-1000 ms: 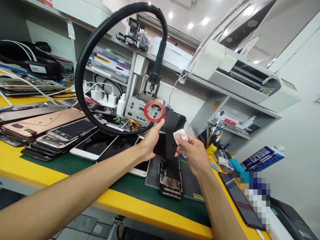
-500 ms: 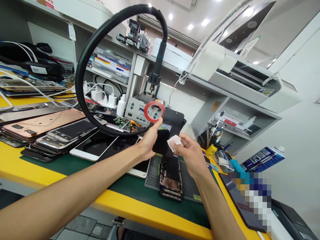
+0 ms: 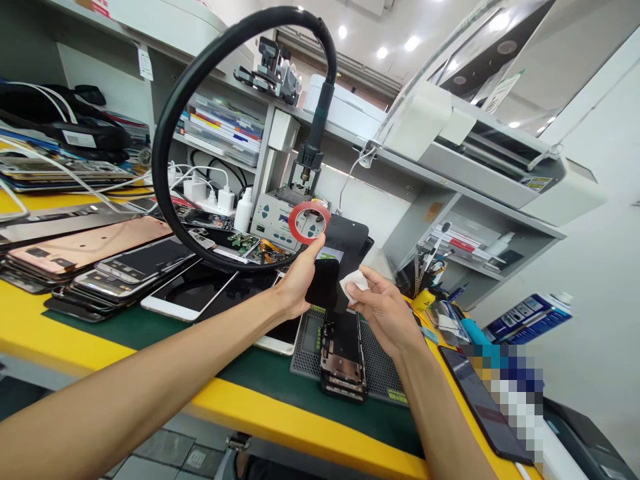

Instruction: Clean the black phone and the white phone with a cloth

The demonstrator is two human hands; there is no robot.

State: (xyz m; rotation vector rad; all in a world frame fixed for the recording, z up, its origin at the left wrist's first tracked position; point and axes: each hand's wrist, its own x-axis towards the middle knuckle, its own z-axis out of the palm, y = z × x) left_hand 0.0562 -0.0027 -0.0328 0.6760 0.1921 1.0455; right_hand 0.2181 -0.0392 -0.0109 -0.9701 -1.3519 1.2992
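My left hand [image 3: 296, 283] is closed around the edge of a dark phone screen [image 3: 323, 285], held tilted above the bench; most of its fingers are hidden behind it. Just beyond my left thumb tip is a roll of red tape [image 3: 294, 230]; I cannot tell whether they touch. A folded white wipe [image 3: 354, 283] is pinched between the thumb and fingers of my right hand [image 3: 387, 310], just right of the screen. Below both hands, a stack of phone screen assemblies [image 3: 343, 363] lies on a grey perforated mat [image 3: 383, 357].
A black flexible hose [image 3: 159, 153] loops over the left side to a control box [image 3: 273, 220]. Several phones and tablets, including a white-framed tablet [image 3: 187, 293], cover the left of the bench. A blue-white can [image 3: 530, 317] and a dark tablet [image 3: 483, 400] are at right.
My right hand with the wipe has shifted slightly right, away from the dark screen. My left hand has stayed nearly still.
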